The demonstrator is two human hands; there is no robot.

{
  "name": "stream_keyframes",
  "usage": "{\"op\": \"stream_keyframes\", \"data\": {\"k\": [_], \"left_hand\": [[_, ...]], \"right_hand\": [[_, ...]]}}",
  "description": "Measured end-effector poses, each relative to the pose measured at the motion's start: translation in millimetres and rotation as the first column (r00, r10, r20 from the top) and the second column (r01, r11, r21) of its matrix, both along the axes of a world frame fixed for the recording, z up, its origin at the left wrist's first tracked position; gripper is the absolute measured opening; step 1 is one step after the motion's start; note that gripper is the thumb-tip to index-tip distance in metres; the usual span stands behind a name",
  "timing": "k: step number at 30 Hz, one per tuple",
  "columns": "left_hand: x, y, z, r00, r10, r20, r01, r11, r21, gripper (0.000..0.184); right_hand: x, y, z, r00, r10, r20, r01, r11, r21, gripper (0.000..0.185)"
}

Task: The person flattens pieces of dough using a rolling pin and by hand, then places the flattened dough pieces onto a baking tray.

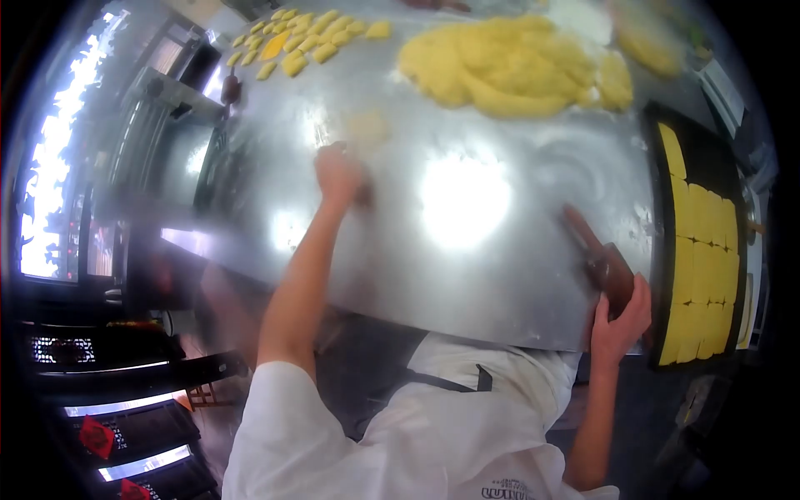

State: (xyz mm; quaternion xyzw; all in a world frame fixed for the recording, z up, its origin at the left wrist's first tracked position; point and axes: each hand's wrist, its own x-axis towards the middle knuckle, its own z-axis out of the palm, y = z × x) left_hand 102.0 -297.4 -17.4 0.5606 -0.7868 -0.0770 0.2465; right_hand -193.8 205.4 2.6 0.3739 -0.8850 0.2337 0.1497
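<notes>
My left hand (pixel 340 175) is over the steel table (pixel 400 275), its fingers curled in; what they hold, if anything, is hidden. Just beyond it is a blurred pale yellow patch (pixel 367 127), perhaps a piece of dough or a reflection. At the table's right front edge, my right hand (pixel 621 323) is closed around the near end of a brown wooden rolling pin (pixel 615 275). The pin's thin handle points away from me toward the middle of the table.
A large mound of yellow dough (pixel 508 67) lies at the back. Several small dough pieces (pixel 312 37) are spread at the far left. On the right, a black tray (pixel 708 162) holds rows of flat yellow dough squares (pixel 704 275). Other equipment (pixel 150 142) stands beyond the left edge.
</notes>
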Motion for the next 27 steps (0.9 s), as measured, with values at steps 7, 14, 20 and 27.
{"op": "stream_keyframes", "data": {"k": [7,14,20,27], "left_hand": [[-57.8,-63.7,-36.1,0.992,0.045,-0.115,-0.034,0.994,0.101,0.038],[-169.8,79.7,28.6,0.789,-0.527,-0.316,0.494,0.850,-0.183,0.030],[-251.6,166.3,8.8,0.488,-0.840,-0.237,0.835,0.528,-0.153,0.044],[-216.5,180.6,32.1,0.536,-0.841,-0.071,0.844,0.536,0.022,0.036]], "right_hand": [[2.8,-0.3,-1.3,0.999,-0.048,0.010,0.048,0.999,-0.009,0.075],[5.3,-8.4,3.3,0.917,-0.363,0.167,0.385,0.914,-0.130,0.073],[-5.1,-5.0,12.2,0.954,-0.264,0.144,0.280,0.955,-0.100,0.070],[-3.3,-4.2,10.5,0.944,-0.297,0.143,0.316,0.940,-0.132,0.069]]}}
